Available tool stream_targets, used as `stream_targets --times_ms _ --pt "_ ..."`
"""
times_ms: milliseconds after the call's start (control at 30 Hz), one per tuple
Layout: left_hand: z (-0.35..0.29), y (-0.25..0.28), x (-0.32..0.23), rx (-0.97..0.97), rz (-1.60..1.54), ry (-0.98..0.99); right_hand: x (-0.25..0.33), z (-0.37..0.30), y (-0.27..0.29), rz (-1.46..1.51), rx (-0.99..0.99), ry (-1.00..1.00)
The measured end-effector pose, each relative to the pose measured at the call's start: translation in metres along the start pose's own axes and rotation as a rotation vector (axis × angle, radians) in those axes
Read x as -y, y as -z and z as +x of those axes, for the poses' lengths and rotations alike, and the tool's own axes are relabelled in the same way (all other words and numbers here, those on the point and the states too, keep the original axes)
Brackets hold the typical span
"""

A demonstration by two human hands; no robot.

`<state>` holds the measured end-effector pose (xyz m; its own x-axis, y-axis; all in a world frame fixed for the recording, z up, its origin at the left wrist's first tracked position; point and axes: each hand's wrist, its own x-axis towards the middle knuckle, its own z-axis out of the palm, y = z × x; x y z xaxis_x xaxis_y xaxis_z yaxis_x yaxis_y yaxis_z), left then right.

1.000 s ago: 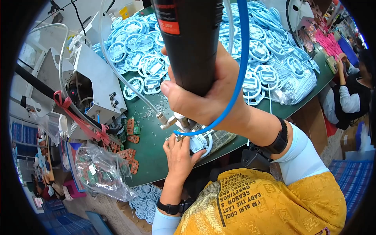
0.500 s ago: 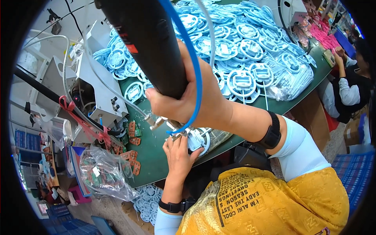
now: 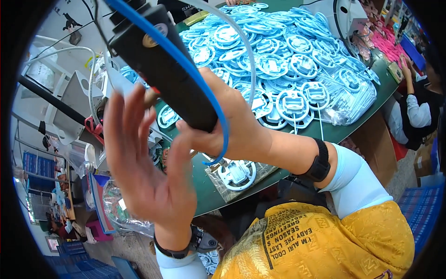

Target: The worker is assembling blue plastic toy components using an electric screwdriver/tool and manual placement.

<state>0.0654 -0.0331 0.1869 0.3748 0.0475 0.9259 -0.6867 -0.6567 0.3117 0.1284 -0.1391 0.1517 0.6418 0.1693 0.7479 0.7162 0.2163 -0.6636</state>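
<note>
My right hand [image 3: 227, 116] is wrapped round a black power screwdriver [image 3: 172, 79], tilted with its tip downward. A blue hose [image 3: 186, 63] runs along its body and curves under my right hand. Below the tip, a light blue, wheel-shaped plastic part [image 3: 237, 175] lies flat on a grey work pad [image 3: 227, 191]. My left hand [image 3: 153, 172] is raised to the left of the screwdriver, slightly blurred, palm up and fingers spread. It holds nothing I can see. The screwdriver's tip is mostly hidden behind my right hand.
A large heap of similar light blue parts [image 3: 274, 60] covers the back of the green table [image 3: 341, 135]. Clear plastic bags [image 3: 121, 204] hang at the left edge near a white machine [image 3: 69, 93]. Another person [image 3: 418, 104] sits at the far right by pink pieces [image 3: 388, 44].
My left hand has let go of the wheel-shaped part and moved up and left, its fingers spreading. The screwdriver leans more to the left, still in my right hand.
</note>
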Motion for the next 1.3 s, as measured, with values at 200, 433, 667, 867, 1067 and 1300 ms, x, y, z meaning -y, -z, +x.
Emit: stream_targets --times_ms 200,433,667,867,1067,1300 --pt "0.042 -0.006 0.004 0.12 -0.041 0.325 -0.003 -0.002 -0.008 0.097 0.064 -0.082" --pt "0.03 -0.007 0.004 0.055 0.064 0.167 -0.011 0.001 -0.004 0.068 0.008 0.003" --pt "-0.109 0.089 -0.007 0.069 0.271 0.074 -0.013 0.0 -0.007 0.104 -0.038 0.006" --pt "-0.18 0.031 0.02 0.837 0.237 0.533 -0.011 0.0 -0.004 0.062 0.031 0.031" --pt "-0.185 0.019 0.033 0.932 0.181 0.561 -0.019 -0.004 -0.009 0.046 0.025 0.064" --pt "-0.172 0.011 0.028 1.07 0.3 0.524 -0.017 -0.013 -0.009 0.074 -0.085 0.058"
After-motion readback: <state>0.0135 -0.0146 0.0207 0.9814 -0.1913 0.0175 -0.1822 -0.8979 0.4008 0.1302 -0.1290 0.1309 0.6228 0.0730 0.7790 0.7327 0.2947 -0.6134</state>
